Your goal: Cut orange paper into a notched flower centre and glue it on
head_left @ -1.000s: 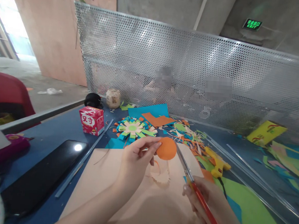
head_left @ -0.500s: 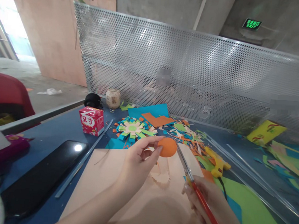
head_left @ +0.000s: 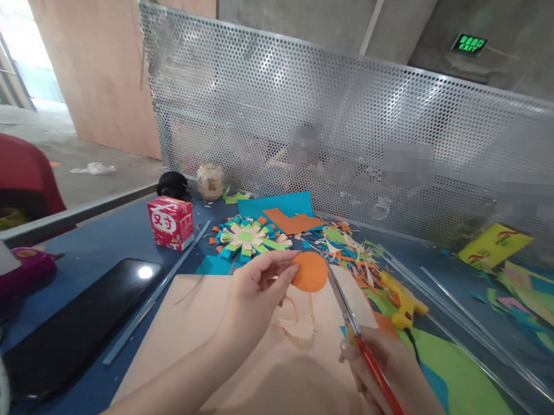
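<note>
This looks like a craft workshop in a roughly finished, shared building. Across the blue worktop (head_left: pixel 116 237) lie coloured paper scraps (head_left: pixel 352 251), a layered paper flower (head_left: pixel 245 237) and a yellow glue gun (head_left: pixel 405 304), with red-handled scissors (head_left: pixel 379 374) above. Behind stands a perforated metal screen (head_left: pixel 247 85) (blurred figures show through its holes); beyond are a bare concrete wall (head_left: pixel 295 9) and a green-lit exit sign (head_left: pixel 469 44), suggesting public premises.

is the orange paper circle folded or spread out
Spread out: the orange paper circle shows a round face, its edge pinched in the left hand.
</note>
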The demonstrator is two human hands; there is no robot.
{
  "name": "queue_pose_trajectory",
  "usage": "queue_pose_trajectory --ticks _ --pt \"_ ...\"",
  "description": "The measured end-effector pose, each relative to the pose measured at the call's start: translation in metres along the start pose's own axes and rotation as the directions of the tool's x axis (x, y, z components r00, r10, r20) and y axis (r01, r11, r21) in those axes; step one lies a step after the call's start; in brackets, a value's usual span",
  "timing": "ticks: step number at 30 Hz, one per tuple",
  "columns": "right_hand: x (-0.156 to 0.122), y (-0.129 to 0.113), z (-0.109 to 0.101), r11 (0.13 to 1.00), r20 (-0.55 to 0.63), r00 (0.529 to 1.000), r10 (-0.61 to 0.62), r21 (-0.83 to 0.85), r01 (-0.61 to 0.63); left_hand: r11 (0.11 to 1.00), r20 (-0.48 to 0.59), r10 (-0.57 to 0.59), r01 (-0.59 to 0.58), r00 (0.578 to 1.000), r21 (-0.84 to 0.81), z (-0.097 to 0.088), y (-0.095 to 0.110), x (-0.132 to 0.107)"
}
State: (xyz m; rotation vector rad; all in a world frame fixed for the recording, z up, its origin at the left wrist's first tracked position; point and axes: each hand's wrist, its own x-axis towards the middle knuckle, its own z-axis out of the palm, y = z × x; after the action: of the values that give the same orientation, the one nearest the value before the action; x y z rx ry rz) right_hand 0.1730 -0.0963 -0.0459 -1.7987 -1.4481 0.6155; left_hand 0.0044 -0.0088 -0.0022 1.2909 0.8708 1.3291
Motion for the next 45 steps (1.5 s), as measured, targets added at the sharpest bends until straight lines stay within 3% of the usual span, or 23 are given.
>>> queue_pose_trajectory --ticks 12,21,28,45 --pt "-0.0002 -0.0031 -0.0028 1.0 0.051 0.999 -0.008 -0.01 0.009 1.0 -0.011 -0.022 0.022 1.0 -0.003 0.0009 -0.0005 -0.0027" --pt "-0.0007 0.0012 0.0005 0.999 0.016 0.999 0.029 0.011 -0.03 1.0 -0.012 -0.011 0.011 1.0 0.001 -0.0005 -0.0001 -0.0034" --pt "0.001 0.001 -0.0019 1.0 0.022 1.0 -0.009 -0.03 0.009 1.0 -0.036 0.003 -0.002 0.999 0.011 -0.0011 0.0015 -0.0018" --pt "-0.0001 -0.0058 -0.0033 0.999 0.035 0.999 0.031 -0.017 -0.03 0.999 0.005 -0.017 0.017 1.0 0.042 -0.0009 0.001 -0.0014"
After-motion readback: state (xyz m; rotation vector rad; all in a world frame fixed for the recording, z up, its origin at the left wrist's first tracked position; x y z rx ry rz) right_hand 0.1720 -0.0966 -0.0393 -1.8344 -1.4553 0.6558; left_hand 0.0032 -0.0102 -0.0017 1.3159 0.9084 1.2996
